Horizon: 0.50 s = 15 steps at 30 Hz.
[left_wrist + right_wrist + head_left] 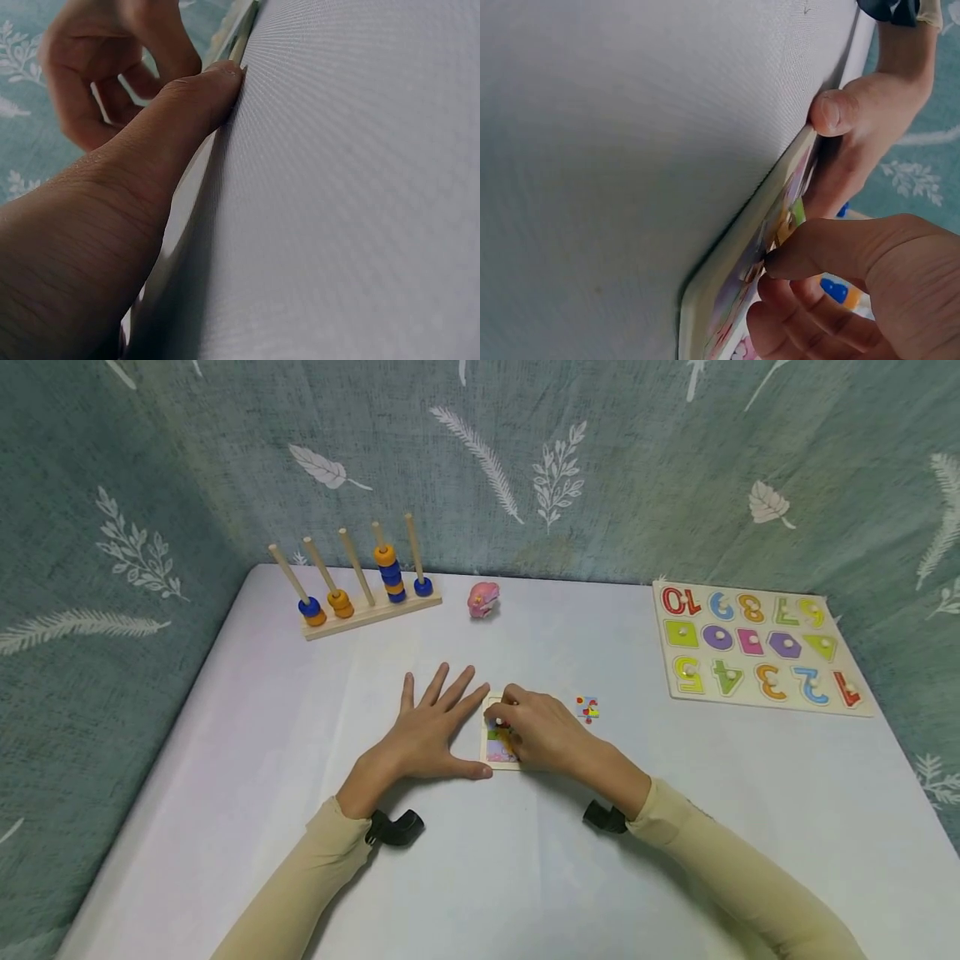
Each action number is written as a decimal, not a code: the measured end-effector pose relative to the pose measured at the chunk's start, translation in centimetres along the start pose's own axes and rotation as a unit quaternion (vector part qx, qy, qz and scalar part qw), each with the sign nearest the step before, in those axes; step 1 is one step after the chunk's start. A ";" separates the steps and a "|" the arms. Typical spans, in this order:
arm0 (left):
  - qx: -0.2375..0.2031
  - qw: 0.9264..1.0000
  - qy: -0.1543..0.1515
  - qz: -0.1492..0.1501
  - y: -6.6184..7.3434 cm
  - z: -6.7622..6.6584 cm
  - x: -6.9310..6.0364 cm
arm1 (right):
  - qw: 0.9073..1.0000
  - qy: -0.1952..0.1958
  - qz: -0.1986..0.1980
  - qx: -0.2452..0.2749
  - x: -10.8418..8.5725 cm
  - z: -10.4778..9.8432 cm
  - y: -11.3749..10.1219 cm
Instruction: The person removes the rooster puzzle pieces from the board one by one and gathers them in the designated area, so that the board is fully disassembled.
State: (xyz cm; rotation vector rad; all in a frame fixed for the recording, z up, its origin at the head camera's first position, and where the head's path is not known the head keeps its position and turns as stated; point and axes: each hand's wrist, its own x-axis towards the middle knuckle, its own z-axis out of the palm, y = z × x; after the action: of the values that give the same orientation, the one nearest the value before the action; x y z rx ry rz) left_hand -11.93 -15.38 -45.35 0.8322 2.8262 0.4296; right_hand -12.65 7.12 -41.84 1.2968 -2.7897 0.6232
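Note:
A small jigsaw puzzle board (513, 766) with a pale wooden frame lies flat at the table's middle. My left hand (431, 735) rests at its left side with fingers spread; the thumb (202, 90) touches the frame's near left corner. Over the board, my right hand (543, 731) has curled fingers and pinches a puzzle piece at the picture's surface. Most of that piece is hidden by the fingers (802, 255). To the right of the board, a loose puzzle piece (587, 708) with red and yellow patches lies on the table.
A wooden peg stacker (375, 612) with blue and orange rings stands at the back left. Beside it sits a small pink toy (483, 599). A number and shape board (761, 647) lies at the back right. Patterned green cloth (480, 468) hangs behind the white table (480, 877).

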 end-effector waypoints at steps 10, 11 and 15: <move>0.003 1.000 -0.001 -0.005 -0.1 0.3 0.0 | 1.000 0.010 0.007 0.000 -0.3 -0.7 -0.1; 0.002 1.000 -0.001 -0.005 -0.1 0.3 0.0 | 1.000 0.010 0.006 0.001 -0.4 -0.8 -0.1; 0.002 1.000 -0.003 -0.005 -0.2 0.3 0.1 | 1.000 0.011 -0.002 0.004 -0.6 -1.2 0.0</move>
State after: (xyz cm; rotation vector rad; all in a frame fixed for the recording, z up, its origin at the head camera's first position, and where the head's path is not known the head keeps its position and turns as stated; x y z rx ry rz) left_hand -12.00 -15.41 -45.66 0.8190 2.8254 0.4193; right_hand -12.44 8.02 -40.86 1.2888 -2.7695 0.6455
